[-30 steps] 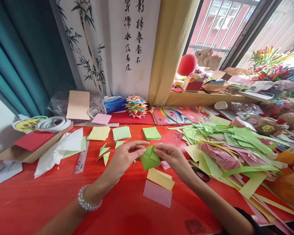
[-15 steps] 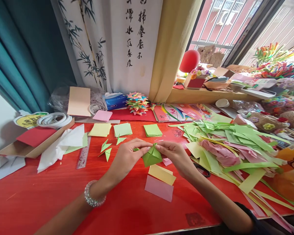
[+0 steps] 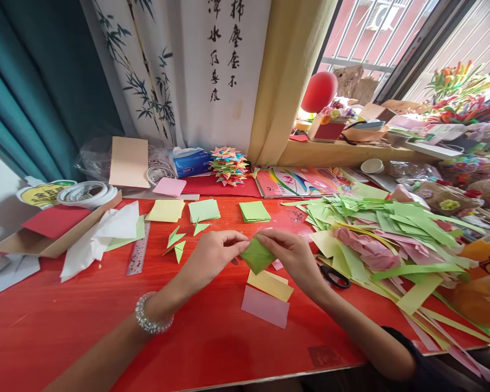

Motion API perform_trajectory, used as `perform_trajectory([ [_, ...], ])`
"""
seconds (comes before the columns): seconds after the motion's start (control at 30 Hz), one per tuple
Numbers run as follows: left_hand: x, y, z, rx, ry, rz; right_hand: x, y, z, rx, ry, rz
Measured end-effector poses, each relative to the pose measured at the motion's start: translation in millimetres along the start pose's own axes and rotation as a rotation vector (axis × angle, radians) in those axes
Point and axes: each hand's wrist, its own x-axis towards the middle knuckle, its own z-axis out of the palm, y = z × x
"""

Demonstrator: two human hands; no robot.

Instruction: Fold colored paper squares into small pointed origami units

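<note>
Pinching the green paper [image 3: 257, 258] between thumbs and fingers, the left hand [image 3: 217, 253] and right hand [image 3: 293, 257] hold it well to the right of the ruler [image 3: 138, 251]. Green folds [image 3: 179, 251] lie near the ruler's right side, a yellow stack [image 3: 164, 210] beyond its far end, and scraps [image 3: 398, 224] far to its right.

Head-worn view, looking forward and down; red table [image 3: 212, 343] close, below
</note>
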Motion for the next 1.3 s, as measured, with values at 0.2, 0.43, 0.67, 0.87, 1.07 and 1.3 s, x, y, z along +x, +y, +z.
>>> perform_trajectory([
  [0.2,-0.5,-1.9,-1.4,0.019,-0.028,0.002,2.8,0.1,-0.9,0.132,-0.079,0.107],
  [0.43,0.6,-2.8,-0.1,0.044,-0.018,-0.006,2.7,-0.9,0.9,0.154,-0.059,0.12],
  [0.67,1.4,-3.9,-5.1,0.049,-0.041,-0.034,2.4,1.3,-2.0,0.052,-0.163,0.145],
  [0.87,2.5,-7.8,-4.6,0.024,-0.049,-0.055,2.9,6.1,-0.6,-0.017,-0.167,0.101],
  [1.07,2.4,2.2,-10.9,-0.12,-0.204,-0.056,3.0,4.6,-3.0,0.001,-0.061,0.075],
  [1.3,1.2,-1.6,-7.2,-0.047,-0.173,-0.021,2.4,5.0,-1.5,0.01,-0.025,0.037],
])
